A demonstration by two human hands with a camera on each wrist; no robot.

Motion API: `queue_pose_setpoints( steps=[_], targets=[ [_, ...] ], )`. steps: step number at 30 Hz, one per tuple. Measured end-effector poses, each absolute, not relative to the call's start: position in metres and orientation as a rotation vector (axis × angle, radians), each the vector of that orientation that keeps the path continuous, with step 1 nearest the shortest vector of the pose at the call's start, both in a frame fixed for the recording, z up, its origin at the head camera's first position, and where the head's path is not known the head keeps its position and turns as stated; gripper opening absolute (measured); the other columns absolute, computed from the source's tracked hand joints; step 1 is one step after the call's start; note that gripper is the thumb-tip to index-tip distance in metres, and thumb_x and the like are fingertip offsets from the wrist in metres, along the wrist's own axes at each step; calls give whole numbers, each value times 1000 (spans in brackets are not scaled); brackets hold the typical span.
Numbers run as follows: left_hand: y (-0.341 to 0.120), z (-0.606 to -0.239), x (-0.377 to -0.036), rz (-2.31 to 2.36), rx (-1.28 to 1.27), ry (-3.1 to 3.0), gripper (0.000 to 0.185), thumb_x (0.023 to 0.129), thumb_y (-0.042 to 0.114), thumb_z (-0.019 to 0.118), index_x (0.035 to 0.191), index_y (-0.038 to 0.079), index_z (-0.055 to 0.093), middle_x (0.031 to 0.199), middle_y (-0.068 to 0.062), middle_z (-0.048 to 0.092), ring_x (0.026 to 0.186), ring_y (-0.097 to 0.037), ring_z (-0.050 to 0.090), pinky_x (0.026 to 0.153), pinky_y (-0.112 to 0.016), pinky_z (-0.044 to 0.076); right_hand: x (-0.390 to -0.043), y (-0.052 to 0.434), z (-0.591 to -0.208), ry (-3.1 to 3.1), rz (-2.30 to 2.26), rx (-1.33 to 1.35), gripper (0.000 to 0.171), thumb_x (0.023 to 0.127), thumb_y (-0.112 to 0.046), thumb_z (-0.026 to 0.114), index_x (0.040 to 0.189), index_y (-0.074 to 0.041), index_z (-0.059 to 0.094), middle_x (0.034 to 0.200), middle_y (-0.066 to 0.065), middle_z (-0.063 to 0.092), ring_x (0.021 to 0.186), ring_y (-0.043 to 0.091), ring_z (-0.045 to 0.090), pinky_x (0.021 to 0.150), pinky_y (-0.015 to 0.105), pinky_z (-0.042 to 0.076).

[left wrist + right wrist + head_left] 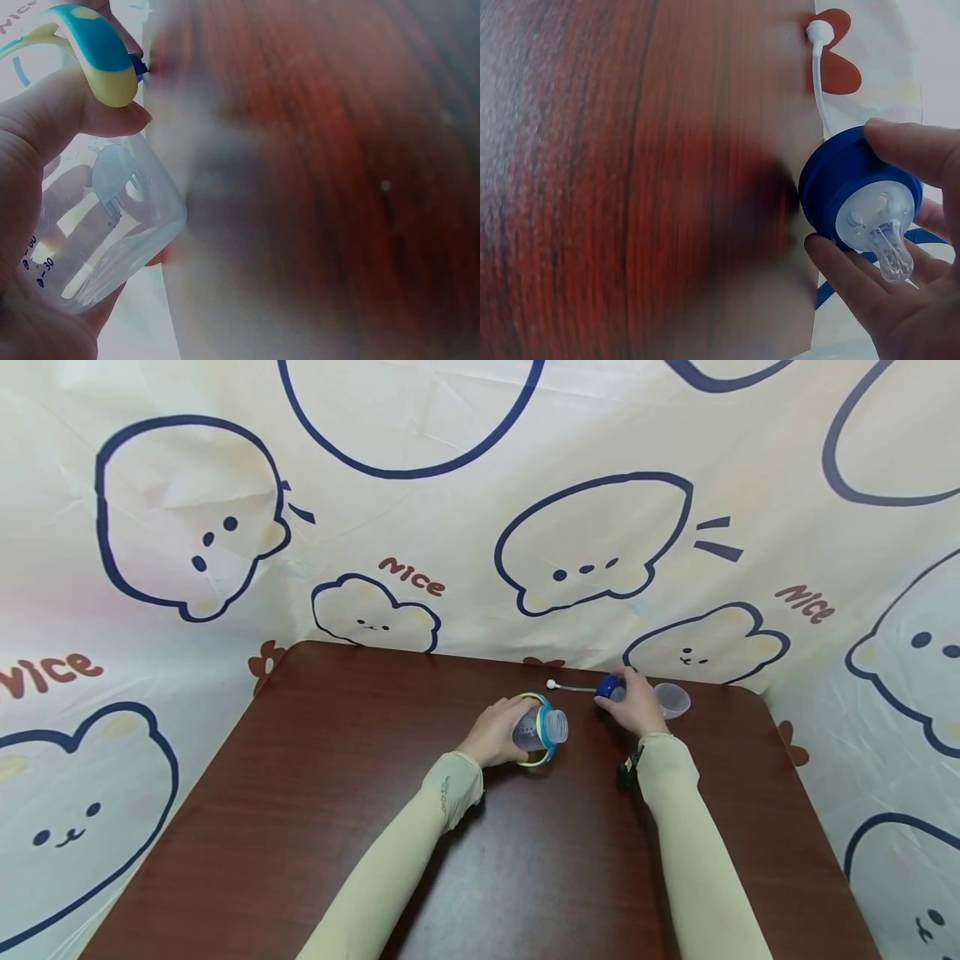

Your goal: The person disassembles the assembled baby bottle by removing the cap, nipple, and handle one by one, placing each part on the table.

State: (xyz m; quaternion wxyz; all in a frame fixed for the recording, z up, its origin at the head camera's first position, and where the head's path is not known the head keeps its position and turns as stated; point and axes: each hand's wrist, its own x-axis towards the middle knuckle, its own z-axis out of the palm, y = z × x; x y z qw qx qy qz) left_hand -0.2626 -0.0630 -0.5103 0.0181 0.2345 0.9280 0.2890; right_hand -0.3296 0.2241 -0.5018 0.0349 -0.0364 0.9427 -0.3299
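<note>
My left hand [498, 731] grips the clear baby bottle [542, 727] lying on its side on the brown table [315, 793], its long axis across the table with the open neck pointing toward my right hand [637, 703]. Only my right wrist view shows the silicone teat [881, 240] in the blue screw cap [840, 184] which that hand pinches, its thin straw [823, 94] trailing away. My left wrist view alone shows the bottle's printed volume marks [37, 270].

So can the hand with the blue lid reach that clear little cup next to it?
Probably yes. The clear cup sits on the table right beside the right hand, with nothing between them. But that hand's fingers are already gripping the blue nipple lid, so taking the cup would be awkward.
</note>
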Motion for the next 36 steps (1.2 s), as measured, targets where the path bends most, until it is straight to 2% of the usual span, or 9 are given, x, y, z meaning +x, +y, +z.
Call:
queue_pose_setpoints(
  steps=[15,36],
  targets=[
    [-63,-511,-263,896,738,2891,90,67,22,98,146,17,53,142,-3,61,124,-25,54,111,-48,44,-330,227,-501,2879,-952,-123,71,99,-29,71,156,-4,37,157,30,37,143,51,40,114,68,35],
    [-64,-512,-263,909,727,2888,91,67,21,97,146,18,53,142,-3,61,125,-26,54,110,-49,44,-329,231,-504,2873,-985,-107,73,97,-26,73,155,-1,36,158,29,38,144,49,40,117,63,34]
  ],
)
